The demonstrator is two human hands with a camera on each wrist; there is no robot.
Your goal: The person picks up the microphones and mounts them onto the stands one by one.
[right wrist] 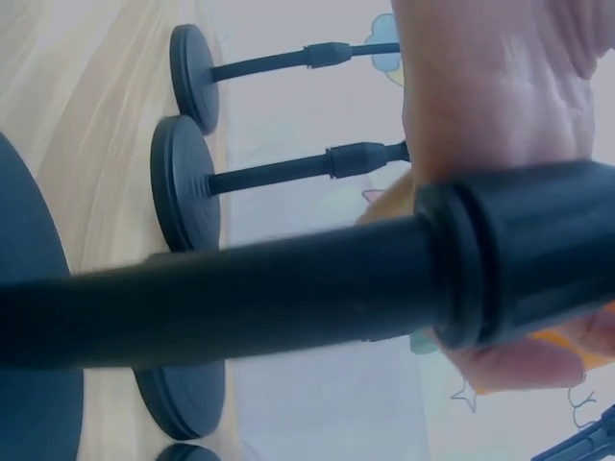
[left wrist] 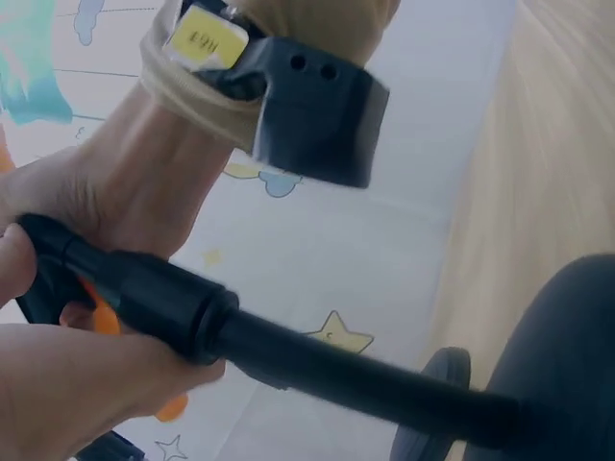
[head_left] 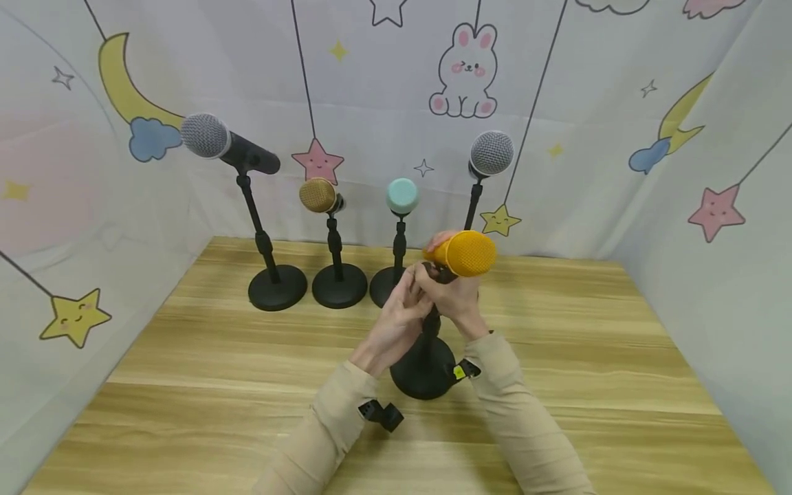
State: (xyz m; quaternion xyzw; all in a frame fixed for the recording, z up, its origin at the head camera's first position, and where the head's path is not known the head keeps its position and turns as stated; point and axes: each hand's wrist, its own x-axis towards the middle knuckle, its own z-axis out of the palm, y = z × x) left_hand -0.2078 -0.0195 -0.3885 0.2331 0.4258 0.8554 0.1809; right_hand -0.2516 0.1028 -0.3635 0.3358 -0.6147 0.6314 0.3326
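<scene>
An orange microphone (head_left: 470,254) sits tilted in the clip at the top of a black microphone stand (head_left: 425,368), its head pointing right. My left hand (head_left: 396,320) grips the upper stand just below the clip; in the left wrist view its fingers curl by the post's thick collar (left wrist: 163,298). From the right, my right hand (head_left: 459,299) holds the microphone by its handle at the clip, the thumb crossing in front and fingers behind. Both hands touch there and partly hide the clip and handle. In the right wrist view the post (right wrist: 240,298) crosses close to the camera.
Behind stand several other microphones on black stands: a large silver-headed one (head_left: 206,136) at left, a gold one (head_left: 318,196), a mint-green one (head_left: 403,196) and another silver-headed one (head_left: 491,153). A patterned cloth (head_left: 371,89) surrounds the wooden table (head_left: 569,385).
</scene>
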